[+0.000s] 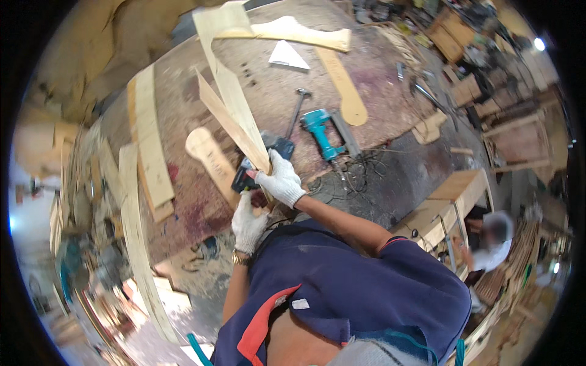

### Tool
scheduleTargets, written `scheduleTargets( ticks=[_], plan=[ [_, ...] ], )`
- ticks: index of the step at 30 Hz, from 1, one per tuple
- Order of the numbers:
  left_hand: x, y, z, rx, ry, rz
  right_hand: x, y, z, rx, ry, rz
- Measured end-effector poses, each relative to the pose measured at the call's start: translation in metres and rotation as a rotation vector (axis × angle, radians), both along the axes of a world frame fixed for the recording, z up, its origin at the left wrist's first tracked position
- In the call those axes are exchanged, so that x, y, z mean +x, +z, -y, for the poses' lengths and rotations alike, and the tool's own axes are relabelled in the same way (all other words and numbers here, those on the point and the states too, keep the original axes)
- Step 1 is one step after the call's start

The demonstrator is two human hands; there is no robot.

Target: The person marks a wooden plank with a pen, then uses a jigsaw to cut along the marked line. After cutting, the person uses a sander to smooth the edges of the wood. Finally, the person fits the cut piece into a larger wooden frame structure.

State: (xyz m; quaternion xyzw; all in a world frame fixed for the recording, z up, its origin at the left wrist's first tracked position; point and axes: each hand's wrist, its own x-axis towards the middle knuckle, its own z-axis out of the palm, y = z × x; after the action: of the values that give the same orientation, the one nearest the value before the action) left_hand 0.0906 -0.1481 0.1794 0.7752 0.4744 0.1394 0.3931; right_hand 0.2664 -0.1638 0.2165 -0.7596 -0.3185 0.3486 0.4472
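My right hand (281, 181), in a white knit glove, is closed on the near end of a narrow wooden board (229, 119). That board slants away toward the upper left. Next to it a longer pale wooden strip (229, 85) with a curved edge runs the same way. Just below, my gloved left hand (248, 224) has its fingers curled beside a dark power tool (243, 177); what they grip is partly hidden. Left of the tool lies a wooden template (210, 160) with a rounded end and pencil marks.
A teal nail gun (322, 134) and a hammer (297, 111) lie on the worktable (201, 216). Beyond them are a rounded template (343, 88), a shaped wooden piece (293, 32) and a white triangle (288, 56). Planks (152, 134) line the left. Another person (491, 241) is at right.
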Motion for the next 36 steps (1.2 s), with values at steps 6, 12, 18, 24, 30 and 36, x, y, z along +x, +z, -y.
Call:
scheduleTargets(
  ticks=[6,12,18,24,30,36],
  plan=[
    [-0.011,-0.016,0.02,-0.21,0.057,0.12,0.038,-0.035,0.077,-0.304,-0.256,0.034],
    [-0.047,-0.038,0.027,-0.076,0.163,0.061,0.168,-0.038,0.109,0.076,-0.456,0.258],
    [-0.052,-0.036,0.004,0.109,0.28,0.093,0.605,0.146,0.078,-0.529,-0.55,0.948],
    [-0.054,-0.054,0.01,-0.111,0.51,-0.467,0.5,0.085,-0.051,0.276,-0.058,0.627],
    [-0.044,-0.145,0.031,-0.378,0.595,-0.36,0.159,-0.072,-0.083,0.298,0.366,-0.159],
    [-0.107,-0.192,0.039,-0.186,0.486,0.161,-0.03,-0.059,-0.042,0.014,0.735,-0.503]
  ],
)
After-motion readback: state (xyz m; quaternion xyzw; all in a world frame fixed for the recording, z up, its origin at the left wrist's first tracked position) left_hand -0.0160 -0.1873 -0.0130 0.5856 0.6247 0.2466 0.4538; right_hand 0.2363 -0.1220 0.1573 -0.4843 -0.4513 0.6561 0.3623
